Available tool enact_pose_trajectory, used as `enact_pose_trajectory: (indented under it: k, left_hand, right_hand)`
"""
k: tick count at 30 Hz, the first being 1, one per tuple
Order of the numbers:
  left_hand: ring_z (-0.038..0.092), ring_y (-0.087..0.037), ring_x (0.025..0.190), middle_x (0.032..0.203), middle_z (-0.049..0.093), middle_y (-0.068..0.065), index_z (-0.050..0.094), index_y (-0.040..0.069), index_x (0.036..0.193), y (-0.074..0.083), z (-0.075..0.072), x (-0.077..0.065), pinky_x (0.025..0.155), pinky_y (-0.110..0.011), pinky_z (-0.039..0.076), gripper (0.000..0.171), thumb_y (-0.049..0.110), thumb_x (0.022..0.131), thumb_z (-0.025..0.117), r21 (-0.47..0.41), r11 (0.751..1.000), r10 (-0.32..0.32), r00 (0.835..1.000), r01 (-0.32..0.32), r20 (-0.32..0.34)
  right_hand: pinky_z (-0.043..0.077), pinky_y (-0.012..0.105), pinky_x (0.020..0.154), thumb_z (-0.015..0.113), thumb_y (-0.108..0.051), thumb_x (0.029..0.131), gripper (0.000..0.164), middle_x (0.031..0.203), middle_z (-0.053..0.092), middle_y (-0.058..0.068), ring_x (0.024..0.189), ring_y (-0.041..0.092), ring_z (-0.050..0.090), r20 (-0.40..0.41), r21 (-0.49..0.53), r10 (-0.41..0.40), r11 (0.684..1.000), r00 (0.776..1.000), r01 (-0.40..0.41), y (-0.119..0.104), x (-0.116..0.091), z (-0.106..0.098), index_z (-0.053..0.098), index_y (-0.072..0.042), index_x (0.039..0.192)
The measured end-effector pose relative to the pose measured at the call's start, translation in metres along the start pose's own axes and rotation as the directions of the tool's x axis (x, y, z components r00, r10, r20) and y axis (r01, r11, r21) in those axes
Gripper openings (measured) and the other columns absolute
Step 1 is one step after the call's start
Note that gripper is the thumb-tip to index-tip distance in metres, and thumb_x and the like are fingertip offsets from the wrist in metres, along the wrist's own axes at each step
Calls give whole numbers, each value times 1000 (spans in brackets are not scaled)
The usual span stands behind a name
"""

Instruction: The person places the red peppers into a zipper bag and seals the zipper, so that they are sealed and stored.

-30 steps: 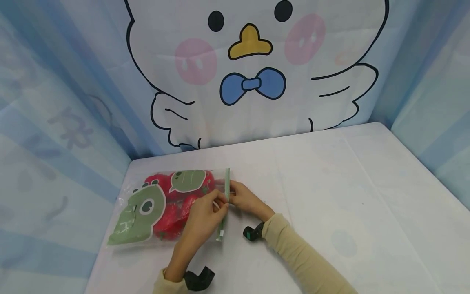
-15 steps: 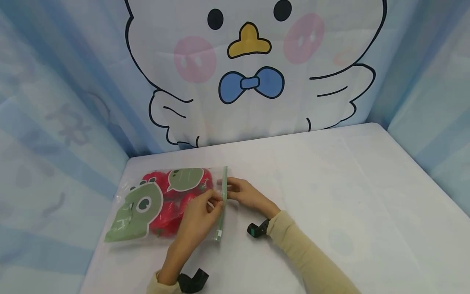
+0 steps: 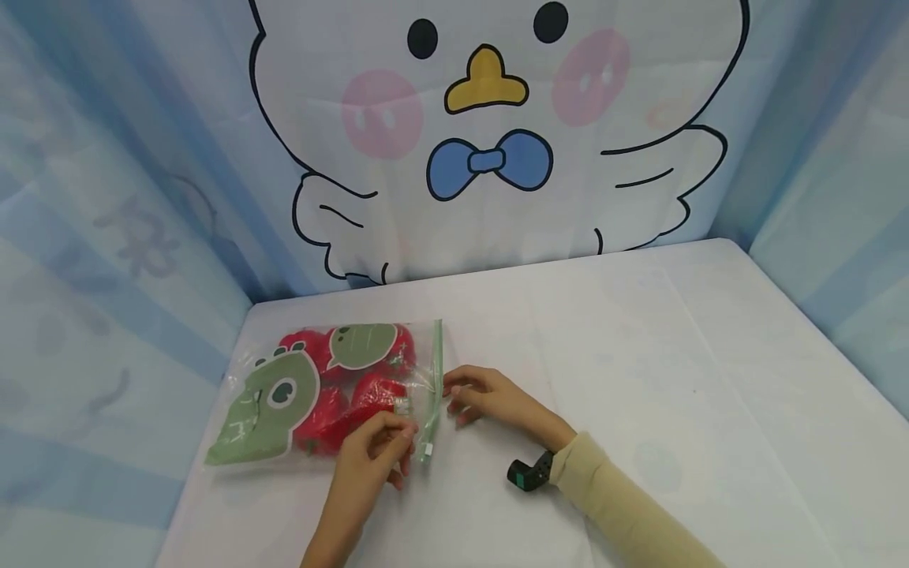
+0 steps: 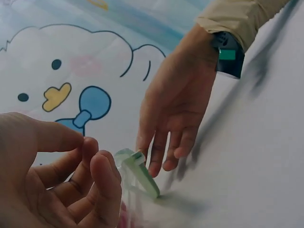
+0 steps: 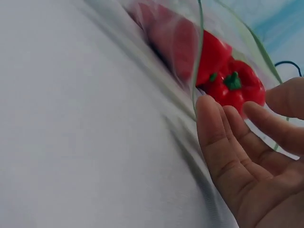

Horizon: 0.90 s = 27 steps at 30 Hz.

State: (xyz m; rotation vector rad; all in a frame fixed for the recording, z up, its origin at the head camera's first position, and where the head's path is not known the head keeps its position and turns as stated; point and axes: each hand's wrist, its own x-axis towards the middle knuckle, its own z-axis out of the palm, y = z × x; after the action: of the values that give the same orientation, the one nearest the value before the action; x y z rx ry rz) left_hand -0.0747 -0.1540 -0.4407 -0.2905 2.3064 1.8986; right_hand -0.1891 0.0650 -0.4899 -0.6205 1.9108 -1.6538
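A clear zip bag (image 3: 263, 402) printed with a green dinosaur lies at the left of the table, with several red bell peppers (image 5: 234, 92) inside. Its green zip edge (image 3: 436, 386) faces right; in the right wrist view the mouth gapes. My left hand (image 3: 364, 457) hovers over the bag's near right part, fingers loosely bent, thumb close to the index finger and nothing visible between them. Just right of the zip edge is my right hand (image 3: 500, 401), fingers relaxed and holding nothing; whether its fingertips touch the edge I cannot tell. A small white slider (image 3: 428, 450) sits at the zip's near end.
The white table (image 3: 639, 379) extends to the right and behind the bag. A curtain (image 3: 490, 221) with a cartoon chick rises at the table's back, and blue curtains stand on both sides. A black wrist camera (image 3: 529, 473) is strapped to the right wrist.
Both hands have come away from the zip edge they were pinching. My left hand has moved nearer and slightly left; the right hand has shifted right and nearer. The bag has stayed about in place.
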Motion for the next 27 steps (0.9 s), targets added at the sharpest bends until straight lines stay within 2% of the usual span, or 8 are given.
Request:
enact_pose_trajectory:
  k: [5, 10, 15, 20, 24, 27]
  left_hand:
    - [59, -15, 65, 82, 63, -5, 66, -3, 108, -21, -4, -10, 52, -24, 52, 29, 25, 101, 68, -96, 991, -84, 994, 90, 65]
    - [58, -12, 65, 79, 64, 1, 67, -3, 100, -37, -9, -12, 50, -21, 49, 36, 32, 103, 63, -111, 981, -137, 973, 160, 184]
    - [59, -10, 66, 79, 69, 3, 73, 2, 95, -45, -13, -10, 52, -20, 49, 38, 37, 104, 61, -115, 973, -159, 946, 198, 282]
    - [61, -9, 69, 84, 75, 4, 76, 3, 101, -53, -16, -7, 54, -20, 49, 37, 37, 104, 61, -115, 968, -172, 920, 225, 353]
    - [62, -8, 71, 89, 77, 3, 76, 1, 108, -56, -16, -3, 56, -20, 51, 40, 38, 104, 60, -103, 967, -173, 897, 234, 407]
    - [63, -8, 72, 90, 77, 2, 76, 0, 109, -57, -15, -1, 58, -20, 52, 43, 39, 104, 60, -102, 966, -173, 890, 236, 423]
  right_hand:
    - [64, 33, 74, 50, -19, 111, 32, 120, 66, 22, 86, 17, 71, 39, 41, 39, 998, 999, -40, 3, -11, 12, 57, 3, 134]
    - [62, 31, 63, 48, -22, 112, 30, 109, 69, 17, 78, 17, 70, 95, 47, 74, 996, 993, -79, 3, -17, 21, 59, 1, 127]
    - [60, 28, 56, 50, -26, 111, 29, 99, 70, 12, 71, 16, 69, 188, 26, 126, 991, 974, -133, -1, -20, 27, 61, -1, 120]
    - [57, 24, 52, 55, -24, 109, 27, 86, 69, 6, 65, 12, 66, 265, 36, 167, 982, 950, -183, -5, -24, 33, 62, 1, 117]
    - [55, 23, 49, 57, -23, 108, 25, 76, 66, 3, 59, 10, 62, 266, 36, 189, 978, 945, -206, -7, -25, 37, 62, 0, 113]
    - [54, 23, 47, 57, -23, 108, 24, 71, 63, 2, 56, 8, 59, 256, 35, 196, 977, 947, -212, -8, -26, 39, 62, 0, 110]
